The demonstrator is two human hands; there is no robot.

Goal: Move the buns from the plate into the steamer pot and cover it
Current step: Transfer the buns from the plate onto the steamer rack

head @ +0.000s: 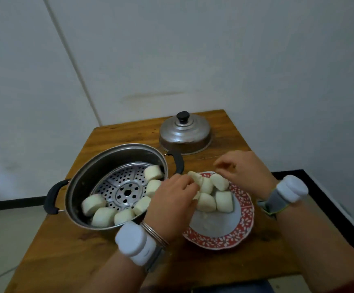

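- Two hands work over the plate (220,242) at lower right of the frame. The left hand (171,199) reaches in from the pot side, its fingers curled around a bun (195,177) at the plate's far edge; it looks pinched rather than lifted, though blur keeps me from being sure.
- Its partner, the right hand (245,168), hovers over the back of the plate with fingers loosely bent and apart, fingertips just above or brushing the rearmost bun; whether it grips anything, I cannot tell.
- About five buns (223,200) remain on the plate, crowded at its far half, the near half bare.
- Left of centre, the steamer pot (87,176) stands open with seven buns (104,216) ringed along the near and right side of the perforated rack (125,187); the far-left arc has room.
- Farther back, upper centre of the table (66,261), the lid (185,132) sits on the wood, untouched. I judge the job a little past halfway: remaining buns, then the cover.
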